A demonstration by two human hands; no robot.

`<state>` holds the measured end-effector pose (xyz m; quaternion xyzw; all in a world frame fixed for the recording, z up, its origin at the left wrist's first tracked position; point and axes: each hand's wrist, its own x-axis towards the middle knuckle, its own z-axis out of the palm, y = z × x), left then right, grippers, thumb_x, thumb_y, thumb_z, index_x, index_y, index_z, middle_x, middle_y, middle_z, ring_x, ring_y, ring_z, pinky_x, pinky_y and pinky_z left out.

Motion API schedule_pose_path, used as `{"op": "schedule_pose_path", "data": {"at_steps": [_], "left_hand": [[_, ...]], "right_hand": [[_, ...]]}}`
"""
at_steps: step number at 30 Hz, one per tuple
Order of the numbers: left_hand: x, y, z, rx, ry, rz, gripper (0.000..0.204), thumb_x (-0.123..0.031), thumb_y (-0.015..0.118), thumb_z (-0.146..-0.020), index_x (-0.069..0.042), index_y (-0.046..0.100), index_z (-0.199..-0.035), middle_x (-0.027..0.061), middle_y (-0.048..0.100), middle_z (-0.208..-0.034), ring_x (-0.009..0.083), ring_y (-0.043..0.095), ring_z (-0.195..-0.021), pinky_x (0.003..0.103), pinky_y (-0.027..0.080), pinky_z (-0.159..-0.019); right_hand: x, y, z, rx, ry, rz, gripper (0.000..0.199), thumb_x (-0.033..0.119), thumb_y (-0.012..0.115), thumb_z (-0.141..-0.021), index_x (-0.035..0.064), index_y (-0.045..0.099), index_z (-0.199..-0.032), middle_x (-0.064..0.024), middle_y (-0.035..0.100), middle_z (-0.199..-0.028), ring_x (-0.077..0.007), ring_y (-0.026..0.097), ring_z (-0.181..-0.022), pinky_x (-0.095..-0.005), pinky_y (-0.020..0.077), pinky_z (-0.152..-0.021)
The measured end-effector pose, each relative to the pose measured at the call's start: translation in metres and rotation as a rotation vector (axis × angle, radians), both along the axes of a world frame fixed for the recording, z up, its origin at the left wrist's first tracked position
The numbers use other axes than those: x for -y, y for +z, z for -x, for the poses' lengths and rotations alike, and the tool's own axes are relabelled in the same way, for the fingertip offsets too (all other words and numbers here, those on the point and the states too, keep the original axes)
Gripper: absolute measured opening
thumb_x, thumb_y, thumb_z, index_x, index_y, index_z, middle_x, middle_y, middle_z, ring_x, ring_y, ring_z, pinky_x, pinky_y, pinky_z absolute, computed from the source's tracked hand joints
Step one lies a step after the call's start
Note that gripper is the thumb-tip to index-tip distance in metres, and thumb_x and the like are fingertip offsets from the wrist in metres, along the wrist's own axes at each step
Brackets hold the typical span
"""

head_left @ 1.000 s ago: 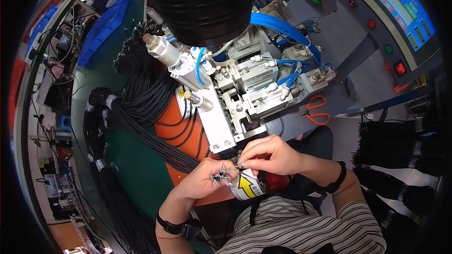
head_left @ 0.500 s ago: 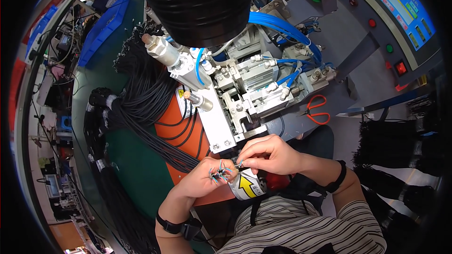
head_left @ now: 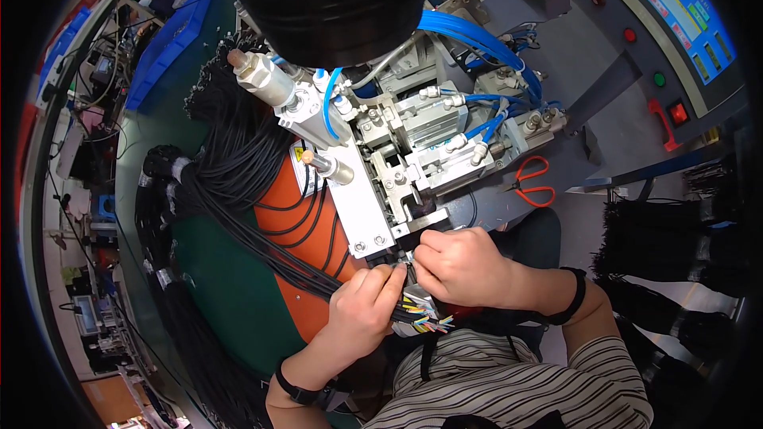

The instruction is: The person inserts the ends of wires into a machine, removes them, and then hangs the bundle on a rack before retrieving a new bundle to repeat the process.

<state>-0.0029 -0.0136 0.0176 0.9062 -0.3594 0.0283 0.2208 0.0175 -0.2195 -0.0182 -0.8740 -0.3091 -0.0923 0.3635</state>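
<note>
Both hands (head_left: 413,286) pinch the black cable (head_left: 318,280) end between them.

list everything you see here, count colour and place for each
cable end with coloured wire tips: one, black with multicoloured tips, pinched between both hands at the machine's front
black cable bundles: many, black, draped over the orange mat at left
orange mat: one, orange, under the cables
green table: one, green, left
machine: one, silver with blue hoses, centre
scissors: one, orange handles, right of the machine
control panel: one, grey with coloured buttons, upper right
blue bin: one, upper left
left hand: one, wristband, on the cable
right hand: one, wristband, on the cable
</note>
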Motion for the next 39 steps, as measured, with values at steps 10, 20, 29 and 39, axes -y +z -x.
{"op": "schedule_pose_path", "data": {"at_steps": [10, 20, 29, 39], "left_hand": [[0.0, -0.005, -0.002, 0.045, -0.047, -0.018, 0.047, -0.004, 0.062, -0.072, 0.006, 0.064, -0.117, 0.0101, 0.06, -0.095, 0.0218, 0.058, -0.076, 0.03, 0.05, -0.064], [0.009, 0.006, -0.003, 0.149, -0.131, -0.219, 0.043, -0.005, 0.062, -0.074, 0.007, 0.064, -0.115, 0.0083, 0.055, -0.088, 0.0197, 0.055, -0.074, 0.029, 0.049, -0.06], [0.015, 0.011, -0.008, 0.105, -0.11, -0.262, 0.038, -0.007, 0.063, -0.076, 0.005, 0.066, -0.112, 0.0083, 0.054, -0.088, 0.0204, 0.055, -0.075, 0.029, 0.049, -0.062], [-0.026, -0.008, 0.005, 0.097, 0.16, -0.036, 0.046, -0.002, 0.071, -0.066, -0.002, 0.065, -0.112, 0.0093, 0.057, -0.092, 0.0261, 0.06, -0.082, 0.036, 0.048, -0.067]], "right_hand": [[0.002, -0.006, 0.007, -0.004, -0.04, -0.065, 0.009, 0.008, 0.067, -0.079, 0.0037, 0.06, -0.078, -0.0075, 0.053, -0.074, -0.0252, 0.06, -0.056, -0.0361, 0.0484, -0.05], [-0.001, -0.006, 0.004, 0.015, -0.035, 0.066, 0.012, 0.012, 0.066, -0.08, 0.0058, 0.057, -0.077, -0.0069, 0.052, -0.075, -0.0208, 0.061, -0.057, -0.0341, 0.0482, -0.048], [0.001, -0.008, 0.001, -0.007, -0.084, -0.008, 0.009, 0.011, 0.067, -0.079, 0.0058, 0.06, -0.081, -0.0064, 0.057, -0.075, -0.0228, 0.063, -0.057, -0.0337, 0.0497, -0.05], [0.008, -0.015, 0.0, -0.349, -0.03, -0.252, 0.01, 0.006, 0.073, -0.081, 0.001, 0.067, -0.087, -0.0059, 0.066, -0.074, -0.0166, 0.061, -0.054, -0.0299, 0.048, -0.05]]}}
